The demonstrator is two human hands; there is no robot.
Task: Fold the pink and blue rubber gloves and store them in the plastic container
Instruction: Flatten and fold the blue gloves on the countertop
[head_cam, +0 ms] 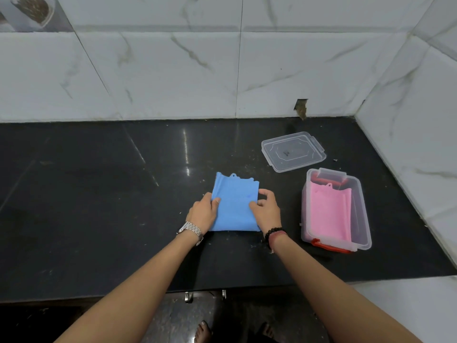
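- The blue glove (pixel 235 203) lies flat on the black counter (pixel 99 206), just left of the clear plastic container (pixel 363 219), folded into a neat rectangle.
- The left hand (pixel 204 212) pinches the glove's left edge, thumb on top, and the right hand (pixel 267 207) clamps the right edge the same way, both closed on the rubber.
- My read: gripping both sides keeps the fold from springing open, ready for one more fold or a lift across.
- The pink glove (pixel 330 214) is already in the container, folded and lying flat along its floor, so half the job looks done.
- The container sits open with its red latch (pixel 329 246) at the near end; its clear lid (pixel 293 151) rests on the counter just behind it, out of the way.
- No readable brand or writing anywhere; a dark mark on the lid is too small to make out.
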